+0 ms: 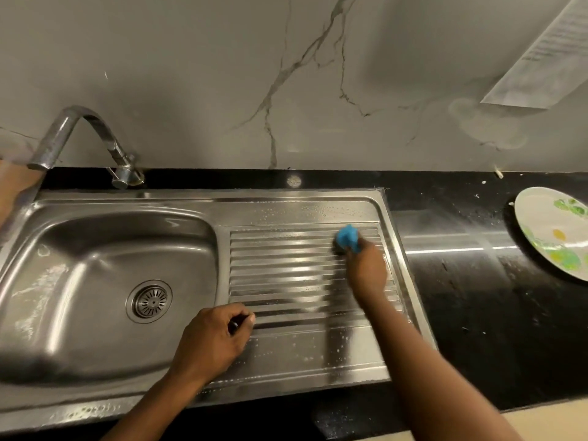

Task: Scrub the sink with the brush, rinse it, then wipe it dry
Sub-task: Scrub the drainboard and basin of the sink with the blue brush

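Now, right hand [367, 272] gripping blue brush [347, 237] at the far right corner of the sink's ribbed drainboard [286, 275] (wet with droplets); left hand [213, 338] curled, nothing visible in it, resting on the drainboard's near left edge

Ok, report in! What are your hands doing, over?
Right hand grips blue brush on the wet drainboard. Left hand curled at drainboard's near corner, grip unclear. Plate on counter, not in the way.
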